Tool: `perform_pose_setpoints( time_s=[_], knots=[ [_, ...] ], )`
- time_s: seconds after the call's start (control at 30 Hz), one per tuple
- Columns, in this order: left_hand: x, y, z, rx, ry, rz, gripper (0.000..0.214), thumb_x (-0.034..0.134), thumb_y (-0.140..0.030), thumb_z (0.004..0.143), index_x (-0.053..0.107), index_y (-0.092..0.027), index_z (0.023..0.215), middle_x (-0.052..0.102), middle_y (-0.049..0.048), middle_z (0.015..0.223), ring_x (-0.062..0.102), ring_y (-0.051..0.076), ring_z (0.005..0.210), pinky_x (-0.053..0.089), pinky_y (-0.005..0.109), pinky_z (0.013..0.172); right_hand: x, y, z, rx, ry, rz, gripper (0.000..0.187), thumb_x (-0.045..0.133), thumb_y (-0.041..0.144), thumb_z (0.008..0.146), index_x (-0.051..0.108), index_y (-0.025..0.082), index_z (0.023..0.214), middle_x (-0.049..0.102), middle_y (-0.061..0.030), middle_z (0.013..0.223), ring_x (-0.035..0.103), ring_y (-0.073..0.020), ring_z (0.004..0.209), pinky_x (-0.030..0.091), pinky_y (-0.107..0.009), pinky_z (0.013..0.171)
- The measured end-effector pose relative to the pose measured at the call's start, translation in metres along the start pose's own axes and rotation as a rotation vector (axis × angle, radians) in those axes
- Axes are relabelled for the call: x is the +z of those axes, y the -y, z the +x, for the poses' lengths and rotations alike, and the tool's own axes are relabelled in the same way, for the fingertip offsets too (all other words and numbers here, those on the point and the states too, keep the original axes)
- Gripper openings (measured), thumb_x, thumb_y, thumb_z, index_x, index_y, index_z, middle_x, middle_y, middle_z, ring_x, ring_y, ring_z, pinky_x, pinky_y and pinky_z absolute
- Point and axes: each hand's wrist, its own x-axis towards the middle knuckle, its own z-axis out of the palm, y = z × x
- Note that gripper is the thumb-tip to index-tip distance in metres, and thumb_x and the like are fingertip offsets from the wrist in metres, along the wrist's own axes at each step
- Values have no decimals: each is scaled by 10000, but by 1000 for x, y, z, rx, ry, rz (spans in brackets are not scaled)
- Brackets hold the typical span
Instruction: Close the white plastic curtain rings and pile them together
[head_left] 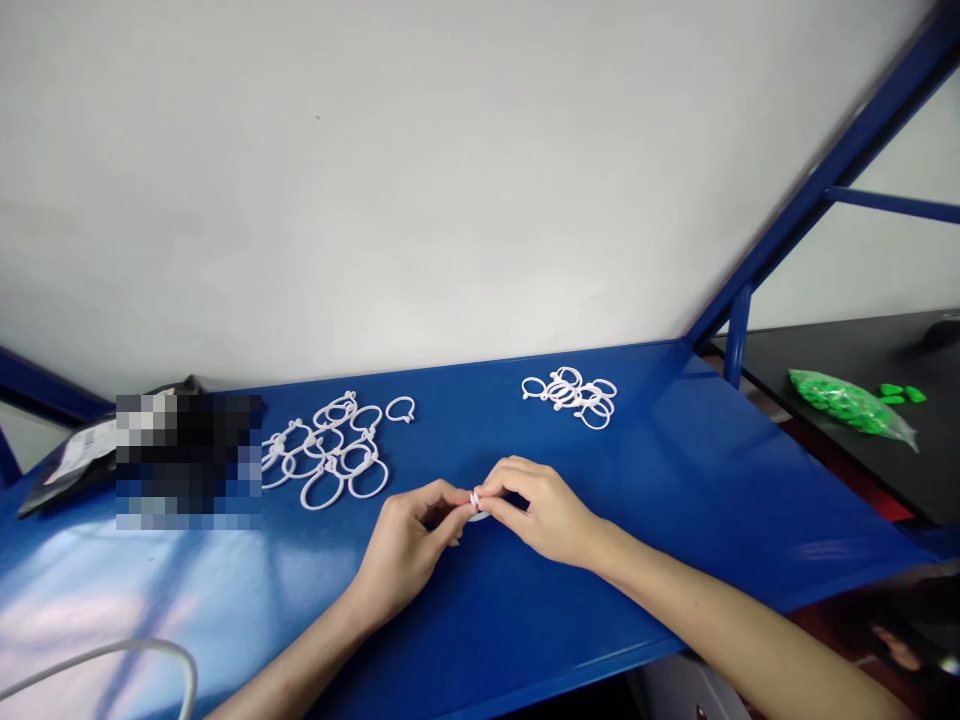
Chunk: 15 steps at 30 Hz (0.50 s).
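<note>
Between my two hands, over the front middle of the blue table, is a small white ring point(477, 516), mostly covered by my fingers. My left hand point(417, 540) pinches it from the left with thumb and forefinger. From the right, my right hand point(540, 510) pinches the same ring, and the fingertips of both hands nearly meet. A loose pile of white rings point(322, 490) with small knobs lies to the left. Beside that pile sits a single white ring point(400, 409). A smaller cluster of white rings point(589, 395) rests farther back on the right.
A black plastic package point(90, 450) with a white label lies at the table's left end, partly blurred out. A white cable point(150, 645) curves at lower left. Blue metal posts point(795, 205) rise at right. A bag of green pieces point(847, 405) lies on a black surface beyond.
</note>
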Motion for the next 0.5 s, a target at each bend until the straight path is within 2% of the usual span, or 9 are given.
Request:
perform_pose_setpoints(
  time_s=[0.2,0.33,0.4,0.5],
  knots=[
    [-2,4,-2,27,41,7,299,666,-460,918,752,-183,847,678,-4,648,606,131,590,474,225,589,0,0,-1,-16,24,8,126,677,220,982,691,206,858,754,-9,872,665,-164,820,504,-285,782],
    [-3,1,-1,82,51,101,278,652,-440,937,752,-191,864,688,-12,652,617,130,585,472,220,573,0,-2,-1,-35,51,-32,113,675,215,983,693,205,873,757,-11,888,662,-168,832,506,-288,783],
    [-6,-2,2,154,53,192,240,634,-403,956,742,-203,879,725,-7,721,657,139,633,504,228,607,1,-3,1,-30,33,-58,98,677,219,983,696,210,887,761,-10,897,665,-169,830,509,-289,778],
    [-18,-3,16,369,36,405,180,596,-331,987,738,-223,1011,779,25,934,712,185,857,568,283,783,-1,-7,6,-42,-16,-138,52,686,213,978,703,224,930,772,-5,921,668,-176,847,517,-299,798]
  ],
)
